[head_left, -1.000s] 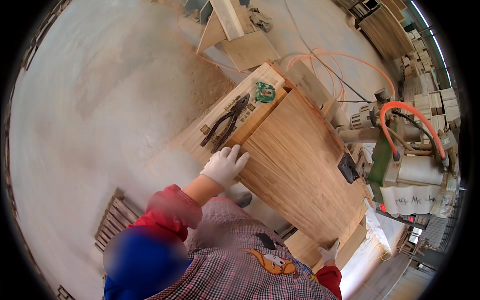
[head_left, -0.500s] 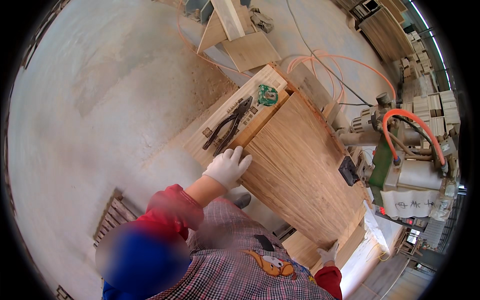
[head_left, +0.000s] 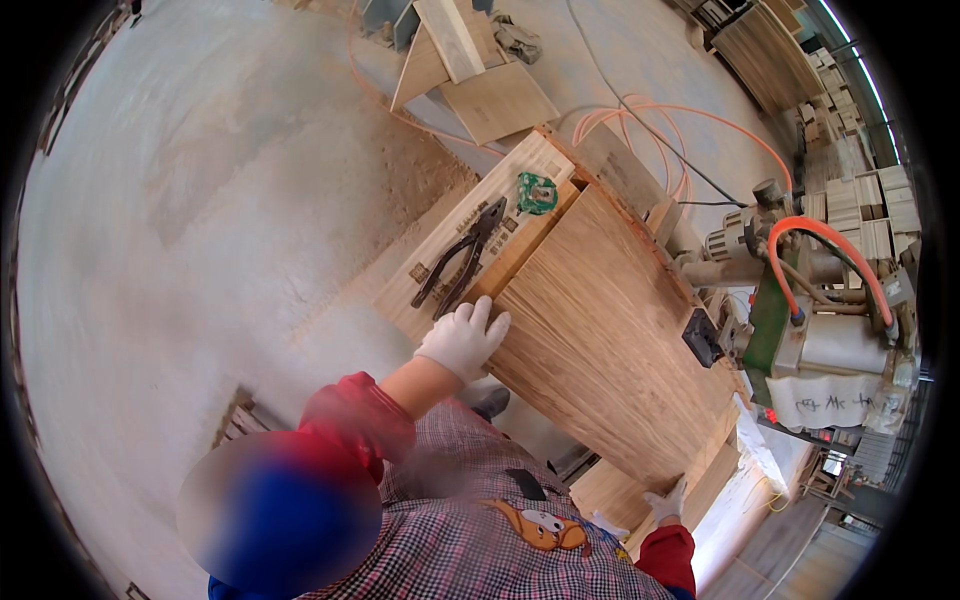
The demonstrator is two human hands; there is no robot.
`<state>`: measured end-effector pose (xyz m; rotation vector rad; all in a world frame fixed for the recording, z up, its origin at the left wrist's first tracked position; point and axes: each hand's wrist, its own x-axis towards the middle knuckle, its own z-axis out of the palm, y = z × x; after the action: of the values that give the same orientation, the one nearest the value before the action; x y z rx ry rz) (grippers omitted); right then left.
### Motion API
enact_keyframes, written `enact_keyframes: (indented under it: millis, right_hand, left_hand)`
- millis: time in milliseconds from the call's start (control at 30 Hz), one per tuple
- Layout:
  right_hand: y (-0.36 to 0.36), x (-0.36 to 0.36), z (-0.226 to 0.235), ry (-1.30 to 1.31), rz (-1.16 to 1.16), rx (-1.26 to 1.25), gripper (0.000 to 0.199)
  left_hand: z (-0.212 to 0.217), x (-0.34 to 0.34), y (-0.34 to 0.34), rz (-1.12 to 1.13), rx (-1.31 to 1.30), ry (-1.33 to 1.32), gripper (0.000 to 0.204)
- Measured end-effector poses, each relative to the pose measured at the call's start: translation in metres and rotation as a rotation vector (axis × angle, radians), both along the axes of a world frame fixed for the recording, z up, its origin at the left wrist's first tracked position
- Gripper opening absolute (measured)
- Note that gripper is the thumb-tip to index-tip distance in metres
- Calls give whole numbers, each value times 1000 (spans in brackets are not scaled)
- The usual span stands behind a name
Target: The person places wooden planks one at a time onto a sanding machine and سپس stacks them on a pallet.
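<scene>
Head view: black pliers (head_left: 462,255) and a green tape roll (head_left: 537,192) are lying just beyond the wooden panel (head_left: 610,330). The left hand (head_left: 462,338), gloved, is pressing flat and open on its near-left corner; the right hand (head_left: 667,502) is gripping its near-right edge.
</scene>
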<state>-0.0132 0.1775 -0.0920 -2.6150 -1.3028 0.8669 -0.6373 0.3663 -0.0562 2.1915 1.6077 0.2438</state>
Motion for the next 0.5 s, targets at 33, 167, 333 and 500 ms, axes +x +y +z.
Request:
enact_keyframes:
  millis: [33, 167, 333, 500]
  right_hand:
    - [-2, 3, -2, 9, -4, 3, 121]
    - [-4, 2, -2, -28, -28, -28, 119]
    - [-4, -6, -1, -73, -8, 1, 119]
    - [19, -49, 36, -262, 41, -78, 118]
  left_hand:
    - [-1, 0, -2, 0, 11, 9, 76]
    - [-5, 5, -2, 2, 23, 69, 78]
    - [11, 15, 6, -29, -64, 206, 83]
    - [10, 35, 8, -20, -84, 488, 96]
